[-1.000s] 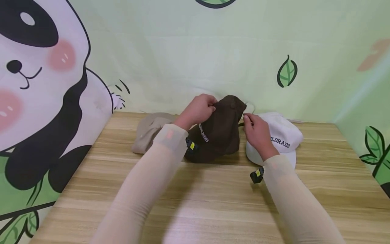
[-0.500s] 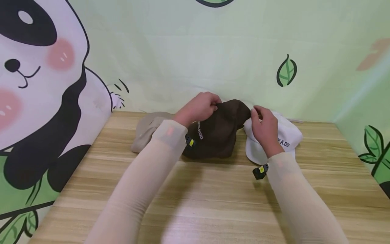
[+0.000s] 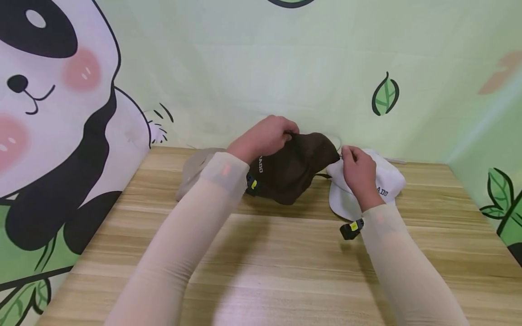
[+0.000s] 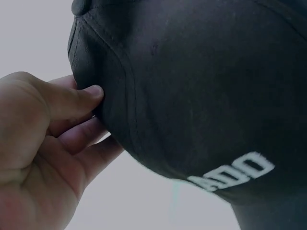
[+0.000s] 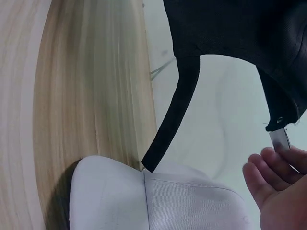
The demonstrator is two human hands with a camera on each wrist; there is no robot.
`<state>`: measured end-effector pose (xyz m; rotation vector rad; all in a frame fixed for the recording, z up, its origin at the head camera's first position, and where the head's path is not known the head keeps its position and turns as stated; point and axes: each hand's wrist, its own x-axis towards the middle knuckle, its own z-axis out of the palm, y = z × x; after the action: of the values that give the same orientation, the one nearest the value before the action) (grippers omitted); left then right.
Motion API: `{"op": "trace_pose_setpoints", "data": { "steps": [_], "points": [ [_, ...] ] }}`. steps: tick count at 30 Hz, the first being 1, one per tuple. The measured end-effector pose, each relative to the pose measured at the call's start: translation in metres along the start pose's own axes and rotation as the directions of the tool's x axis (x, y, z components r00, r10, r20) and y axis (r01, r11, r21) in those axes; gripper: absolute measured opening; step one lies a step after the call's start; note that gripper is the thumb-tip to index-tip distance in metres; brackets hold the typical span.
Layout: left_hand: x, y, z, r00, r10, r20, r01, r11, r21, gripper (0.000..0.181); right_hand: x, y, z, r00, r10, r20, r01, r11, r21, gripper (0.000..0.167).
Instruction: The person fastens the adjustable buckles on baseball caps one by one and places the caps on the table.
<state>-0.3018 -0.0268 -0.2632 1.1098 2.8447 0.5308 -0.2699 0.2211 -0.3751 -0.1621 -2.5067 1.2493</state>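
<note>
A dark brown baseball cap with white lettering is tilted above the table, its back opening turned to the right. My left hand pinches the cap's fabric between thumb and fingers, as the left wrist view shows at the crown's edge. My right hand pinches a silver metal buckle at the end of a short strap on the cap's back. The other strap hangs loose, its free end by the white cap. Much of the brown cap's brim is hidden by my left forearm in the head view.
To the right, the white cap with dark lettering sits on the wooden table, partly behind my right hand. A beige cap lies at the left, partly hidden by my left sleeve. A printed green wall cloth rises behind.
The brown cap has tilted and its lower edge has risen, with its back turning to the right. My right hand has moved right, over the white cap. One strap now hangs free.
</note>
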Motion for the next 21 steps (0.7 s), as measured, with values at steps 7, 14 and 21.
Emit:
{"op": "trace_pose_setpoints", "data": {
  "steps": [7, 14, 21],
  "points": [
    [-0.001, -0.001, -0.006, 0.999, 0.032, 0.012, -0.033, 0.999, 0.015, 0.031, -0.001, 0.001, -0.002, 0.985, 0.110, 0.130, -0.136, 0.967, 0.216, 0.060],
    [-0.002, 0.000, -0.013, 0.997, 0.077, -0.006, -0.076, 0.996, 0.052, 0.030, -0.002, -0.001, -0.004, 0.943, 0.147, 0.298, -0.307, 0.727, 0.614, 0.029],
    [0.000, 0.004, -0.017, 0.992, 0.118, 0.034, -0.120, 0.991, 0.061, 0.031, 0.000, -0.008, -0.012, 0.846, 0.191, 0.497, -0.500, 0.605, 0.619, 0.025]
  ]
}}
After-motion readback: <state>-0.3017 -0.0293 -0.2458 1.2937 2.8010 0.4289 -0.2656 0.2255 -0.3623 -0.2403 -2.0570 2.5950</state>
